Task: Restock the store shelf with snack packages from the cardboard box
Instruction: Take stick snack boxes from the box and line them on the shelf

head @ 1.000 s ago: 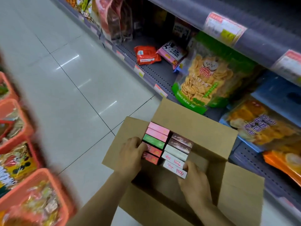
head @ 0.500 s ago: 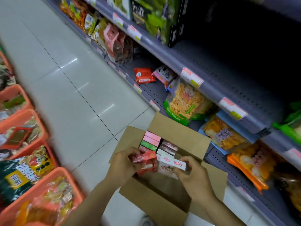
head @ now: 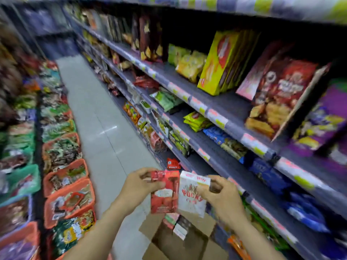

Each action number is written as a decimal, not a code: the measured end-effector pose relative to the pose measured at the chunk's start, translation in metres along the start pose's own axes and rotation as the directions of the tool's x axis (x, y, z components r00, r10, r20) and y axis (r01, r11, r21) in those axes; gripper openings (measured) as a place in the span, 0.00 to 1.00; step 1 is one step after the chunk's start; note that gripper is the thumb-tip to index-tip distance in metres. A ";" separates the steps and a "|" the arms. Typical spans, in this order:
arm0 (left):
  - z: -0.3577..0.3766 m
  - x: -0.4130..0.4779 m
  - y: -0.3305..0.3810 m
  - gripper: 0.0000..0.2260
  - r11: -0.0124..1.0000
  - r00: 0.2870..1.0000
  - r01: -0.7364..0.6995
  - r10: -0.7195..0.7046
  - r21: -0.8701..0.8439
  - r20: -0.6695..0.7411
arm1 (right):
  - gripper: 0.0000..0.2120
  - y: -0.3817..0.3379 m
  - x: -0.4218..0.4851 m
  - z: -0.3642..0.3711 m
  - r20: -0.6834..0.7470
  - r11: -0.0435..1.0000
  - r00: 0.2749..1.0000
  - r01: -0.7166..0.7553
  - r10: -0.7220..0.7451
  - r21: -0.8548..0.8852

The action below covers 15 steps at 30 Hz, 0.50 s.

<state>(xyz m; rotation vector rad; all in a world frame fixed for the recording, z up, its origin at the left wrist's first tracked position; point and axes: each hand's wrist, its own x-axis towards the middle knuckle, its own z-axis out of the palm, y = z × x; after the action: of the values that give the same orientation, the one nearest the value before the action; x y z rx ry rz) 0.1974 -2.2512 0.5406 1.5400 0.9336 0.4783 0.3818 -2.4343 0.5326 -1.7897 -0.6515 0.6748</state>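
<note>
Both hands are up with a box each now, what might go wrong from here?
The left hand pinches the red snack box only near its top, so it might slip. The right hand grips the white Pocky box similarly. A dropped box may miss the open brown cardboard box and hit the floor.
</note>
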 end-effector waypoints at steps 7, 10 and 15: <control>-0.012 -0.060 0.175 0.23 0.969 0.966 -0.248 0.247 -0.003 -0.079 | 0.04 -0.172 -0.046 -0.091 -0.027 0.957 0.957 0.289 -0.289 0.009; -0.003 -0.083 0.236 0.18 0.937 0.936 -0.349 0.347 -0.011 -0.064 | 0.05 -0.226 -0.070 -0.127 -0.050 0.930 0.929 0.367 -0.366 0.010; 0.021 -0.111 0.325 0.16 0.855 0.855 -0.518 0.517 -0.034 -0.034 | 0.05 -0.286 -0.112 -0.183 -0.159 0.882 0.873 0.470 -0.461 0.024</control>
<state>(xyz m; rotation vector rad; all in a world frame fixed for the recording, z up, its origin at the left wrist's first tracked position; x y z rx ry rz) 0.2410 -2.3399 0.8704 1.7480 0.5057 0.8956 0.4036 -2.5496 0.8704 -1.5247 -0.9092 0.2255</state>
